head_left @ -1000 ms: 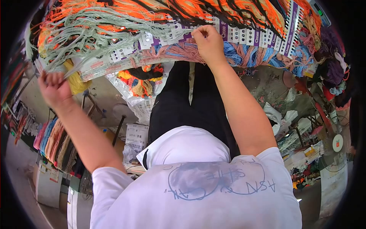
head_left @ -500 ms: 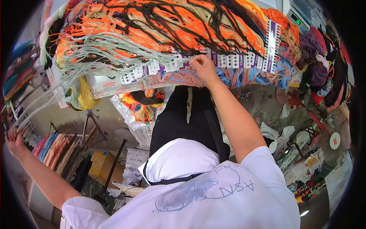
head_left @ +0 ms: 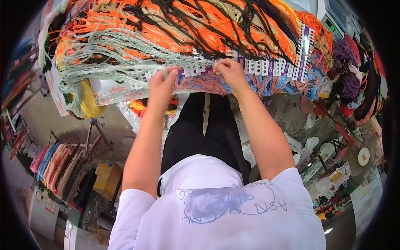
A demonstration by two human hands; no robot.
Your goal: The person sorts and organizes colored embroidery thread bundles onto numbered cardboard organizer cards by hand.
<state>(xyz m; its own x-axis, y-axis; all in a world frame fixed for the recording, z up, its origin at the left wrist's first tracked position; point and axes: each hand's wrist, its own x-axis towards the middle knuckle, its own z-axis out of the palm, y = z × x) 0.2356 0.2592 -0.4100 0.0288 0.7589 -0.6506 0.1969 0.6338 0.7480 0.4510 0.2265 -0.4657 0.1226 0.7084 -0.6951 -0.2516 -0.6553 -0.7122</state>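
My right hand (head_left: 230,74) is pinched on the end of the pale grey-green thread, over the row of white and purple punched cards (head_left: 266,68). The pale grey-green threads (head_left: 104,58) fan out to the left from there, across orange and black threads (head_left: 175,25). Blurred by motion, my left hand (head_left: 161,83) is at the table's front edge, its fingers closed around pale thread. Pink and blue yarn (head_left: 200,83) lies beneath the cards, near both hands.
A yellow yarn bundle (head_left: 88,100) hangs at the table's front left. Purple yarn (head_left: 345,54) and a scale (head_left: 331,21) are at the right. A fan (head_left: 363,156) stands lower right; a rack of coloured yarn (head_left: 52,162) and a cardboard box (head_left: 107,179) are lower left.
My left hand has come in from the far left to the front of the cards, near my right hand. My right hand has stayed at the thread end.
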